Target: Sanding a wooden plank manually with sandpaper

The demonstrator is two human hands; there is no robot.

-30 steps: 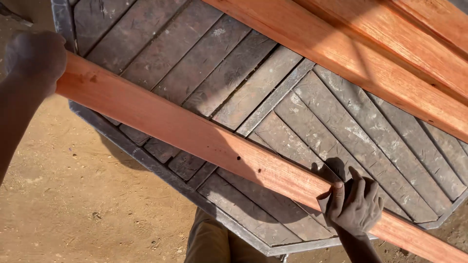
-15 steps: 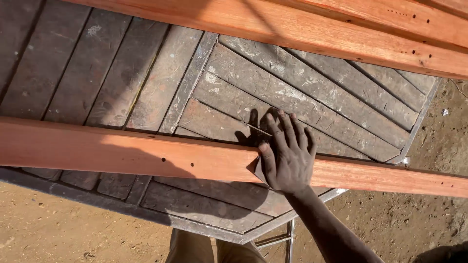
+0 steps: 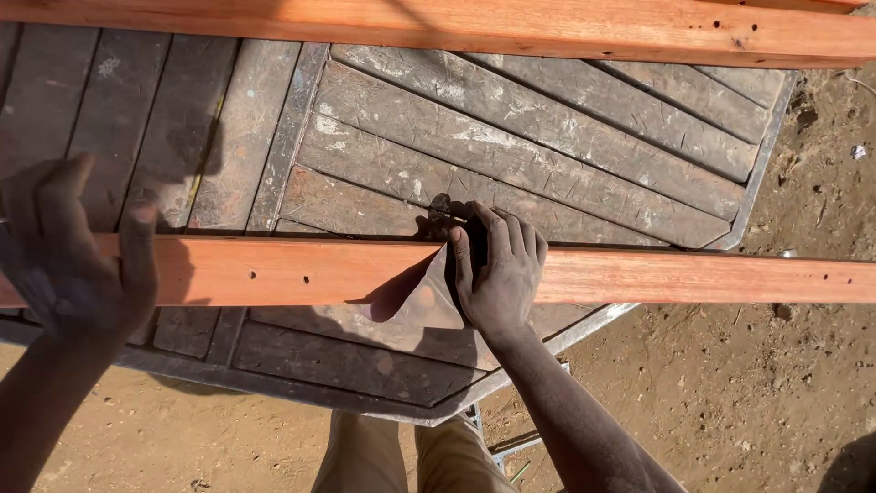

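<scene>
Where the frame is crossed from left to right at mid-height, a long reddish wooden plank [image 3: 301,271] is seen lying flat on a weathered grey slatted counter [image 3: 547,128]. The plank is gripped near the left edge of the frame by the left hand [image 3: 78,260], whose fingers are curled over the top edge and closed around the wood; the hand is blurred, so finer detail cannot be told. Just right of the frame's centre, the right hand [image 3: 497,274] is laid across the plank, palm down, with its fingers bent over the far edge and pressed together; a small sheet of what looks like abrasive paper [image 3: 433,288] appears to be held beneath the palm against the wood, though this cannot be told for certain. The plank runs on past this hand to the right edge of the frame, out over bare brown earth [image 3: 757,383]. A second reddish plank [image 3: 511,27] is seen along the top of the frame, well apart from both hands. Tan trouser legs [image 3: 401,456] are visible at the bottom centre.
</scene>
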